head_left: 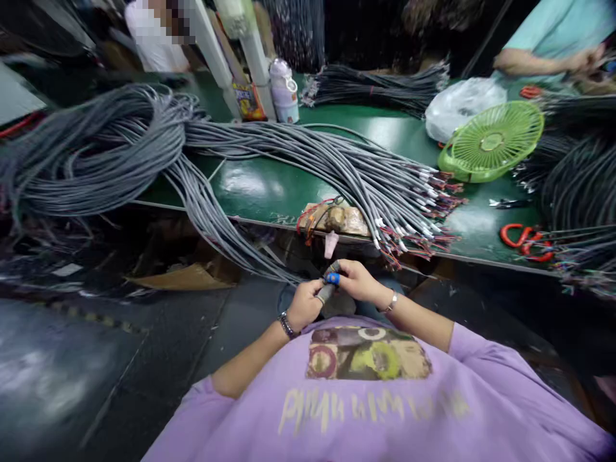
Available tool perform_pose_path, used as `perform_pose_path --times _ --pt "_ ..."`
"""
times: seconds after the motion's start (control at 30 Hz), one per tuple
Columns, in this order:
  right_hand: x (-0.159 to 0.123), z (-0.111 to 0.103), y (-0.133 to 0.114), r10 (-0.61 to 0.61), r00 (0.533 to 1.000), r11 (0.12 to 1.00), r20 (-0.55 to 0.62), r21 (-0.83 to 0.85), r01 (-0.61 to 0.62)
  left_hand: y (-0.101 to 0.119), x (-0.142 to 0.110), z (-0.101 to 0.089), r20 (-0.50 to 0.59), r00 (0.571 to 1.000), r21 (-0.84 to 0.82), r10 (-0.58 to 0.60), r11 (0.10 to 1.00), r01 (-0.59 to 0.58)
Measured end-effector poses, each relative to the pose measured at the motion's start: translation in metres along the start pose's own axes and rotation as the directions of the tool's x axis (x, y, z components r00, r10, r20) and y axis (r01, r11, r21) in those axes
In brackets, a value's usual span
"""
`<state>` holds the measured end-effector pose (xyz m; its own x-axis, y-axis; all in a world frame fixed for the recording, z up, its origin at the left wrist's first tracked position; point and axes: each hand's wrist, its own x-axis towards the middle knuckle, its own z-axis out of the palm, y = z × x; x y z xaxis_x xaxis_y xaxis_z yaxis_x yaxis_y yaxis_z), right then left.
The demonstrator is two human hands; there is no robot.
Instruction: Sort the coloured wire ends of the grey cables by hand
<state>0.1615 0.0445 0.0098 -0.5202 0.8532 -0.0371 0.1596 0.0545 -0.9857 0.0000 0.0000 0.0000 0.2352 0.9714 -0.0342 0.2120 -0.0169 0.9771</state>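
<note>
Spreading across the green bench (269, 186), a large mass of grey cables (144, 141) loops at the far left and fans rightward into a bundle whose stripped ends (418, 218), showing red and white conductors, overhang the near edge, apparently so that single cables can be drawn off within reach. A second heap of dark cables (577, 186) covers the right end of the bench, and another dark bundle (375, 86) lies along the far side. A green fan (495, 141) lies tilted against the surface beside a white plastic bag (462, 106). Behind the grey bundle stand a white bottle (283, 90) and a small printed packet (249, 101). Red-handled cutters (522, 239) rest near the right edge, and a taped block (337, 219) with red wires sits at the near edge just above the hands. A co-worker's arm (543, 63) rests at the far right corner. Below bench level, over the lap, the left hand (304, 305) is closed around the end of one grey cable (250, 260), which trails down from the bench; the right hand (355, 282) pinches the same cable end (332, 277), at a small blue piece held between the fingertips. The two hands meet close to the body, probably for steadiness. The floor is dark and littered with scraps of cardboard (185, 278).
</note>
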Motion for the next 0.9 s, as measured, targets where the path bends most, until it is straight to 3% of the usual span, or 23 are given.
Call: perform_pose_path --times 0.17,0.27,0.4,0.53,0.7,0.9 --pt "0.003 0.006 0.001 -0.023 0.998 1.000 -0.059 0.012 0.023 -0.004 -0.003 0.004 -0.061 0.991 -0.176 -0.118 0.979 0.106" --pt "0.002 0.011 0.009 0.045 0.986 0.996 -0.159 0.081 -0.033 -0.012 -0.005 0.009 -0.099 0.977 -0.342 -0.188 0.928 0.144" --pt "0.000 0.015 0.017 0.147 0.958 0.979 -0.246 0.176 -0.104 -0.020 -0.005 0.012 -0.160 0.965 -0.418 -0.206 0.900 0.122" --pt "-0.001 0.016 0.017 0.233 0.942 0.938 -0.240 0.311 -0.152 -0.021 -0.004 0.012 -0.194 0.957 -0.461 -0.215 0.881 0.105" --pt "-0.003 0.014 0.015 0.227 0.955 0.909 -0.192 0.395 -0.137 -0.014 -0.004 0.013 -0.221 0.946 -0.547 -0.236 0.833 0.080" --pt "-0.001 0.004 0.015 0.298 0.924 0.828 -0.240 0.547 -0.125 -0.001 -0.001 0.010 -0.262 0.932 -0.615 -0.251 0.788 0.039"
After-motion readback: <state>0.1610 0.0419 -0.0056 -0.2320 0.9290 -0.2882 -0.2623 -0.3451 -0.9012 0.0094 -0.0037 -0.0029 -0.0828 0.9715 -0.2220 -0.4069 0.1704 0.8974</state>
